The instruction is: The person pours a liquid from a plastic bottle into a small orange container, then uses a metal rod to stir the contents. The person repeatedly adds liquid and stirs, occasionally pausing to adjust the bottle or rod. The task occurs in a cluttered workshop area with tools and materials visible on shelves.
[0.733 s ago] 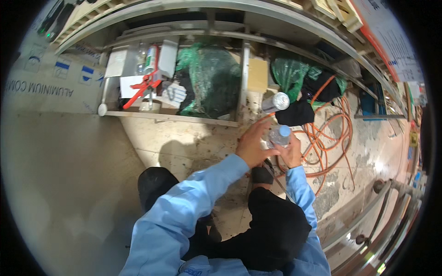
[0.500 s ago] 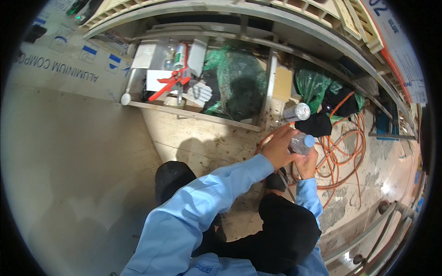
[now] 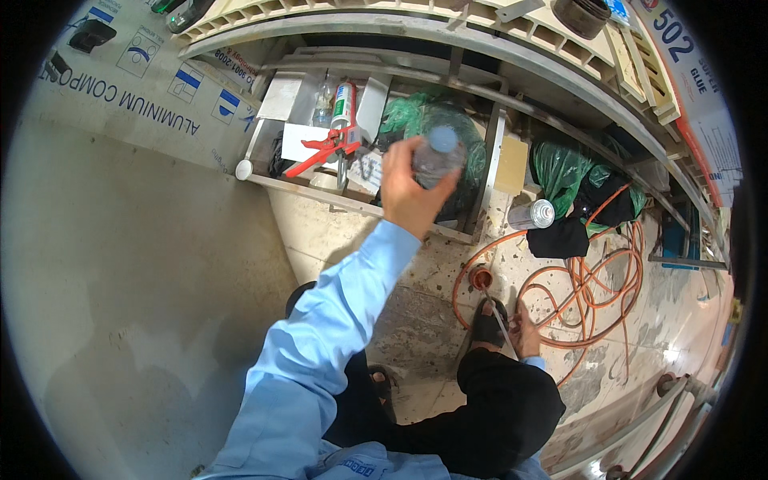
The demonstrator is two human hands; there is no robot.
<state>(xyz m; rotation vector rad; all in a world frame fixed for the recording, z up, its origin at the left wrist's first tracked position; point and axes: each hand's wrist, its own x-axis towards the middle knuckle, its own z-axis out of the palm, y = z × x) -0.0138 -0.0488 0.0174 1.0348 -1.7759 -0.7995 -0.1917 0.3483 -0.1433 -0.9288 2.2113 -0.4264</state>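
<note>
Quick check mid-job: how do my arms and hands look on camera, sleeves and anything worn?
The left sleeve is light blue, long and creased, reaching the wrist, with no marking visible. Only a bit of the right sleeve shows, also light blue. The left hand and right hand wear no gloves.

Left sleeve (image 3: 312,340): light blue, long, creased, 7 o'clock
Right sleeve (image 3: 534,362): light blue, partly hidden, 4 o'clock
Shirt front (image 3: 400,464): light blue, darker blue print, 6 o'clock
Trousers (image 3: 492,404): black, 5 o'clock
Sandals (image 3: 482,331): dark, open-toed, 4 and 6 o'clock
Left hand (image 3: 410,190): bare
Right hand (image 3: 526,334): bare
</note>
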